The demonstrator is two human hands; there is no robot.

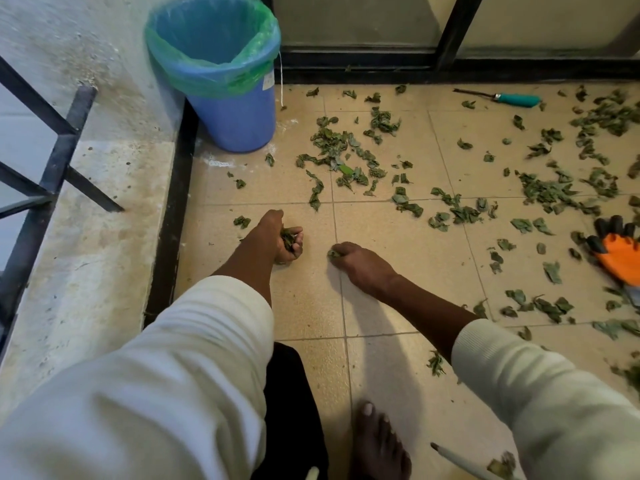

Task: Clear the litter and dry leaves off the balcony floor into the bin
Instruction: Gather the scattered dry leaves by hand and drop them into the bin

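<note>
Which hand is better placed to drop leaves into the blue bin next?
Left. The left hand already holds a clump of leaves and lies nearer the bin. The right hand is farther off, pinching one leaf on the floor.

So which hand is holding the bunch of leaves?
The left hand, nearer the bin, grips a bunch of leaves. The right hand only pinches a single leaf on the floor.

Beige tiled floor [381, 306]; dark-framed glass door [453, 32]; metal railing [52, 157] on a pale ledge.

Blue bin [239, 123] — green leaves [332, 150] — orange glove [620, 258].
</note>
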